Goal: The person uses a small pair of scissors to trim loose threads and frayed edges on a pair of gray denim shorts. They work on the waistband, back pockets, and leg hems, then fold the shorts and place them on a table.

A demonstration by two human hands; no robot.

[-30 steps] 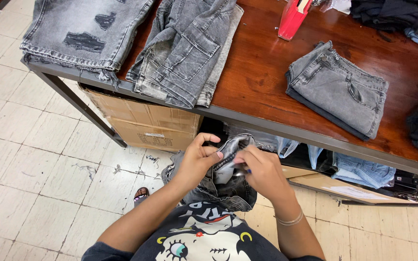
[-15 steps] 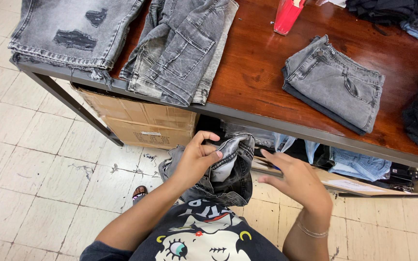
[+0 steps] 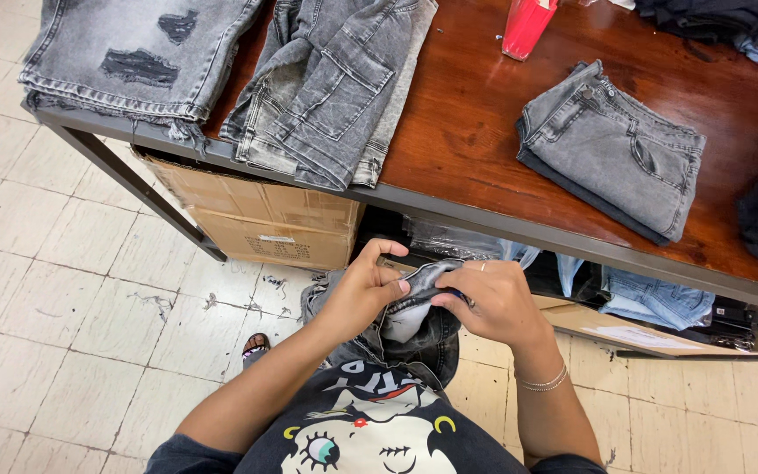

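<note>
Both hands, the left hand (image 3: 363,290) and right hand (image 3: 493,303), pinch the waistband of a grey denim garment (image 3: 410,325) held against the body for close handling, below the wooden surface (image 3: 475,132) where folded jeans (image 3: 611,149) lie.

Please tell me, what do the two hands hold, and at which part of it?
Both the left hand and the right hand pinch the top edge, seemingly the waistband, of a dark grey denim garment that hangs down in front of the person.
</note>
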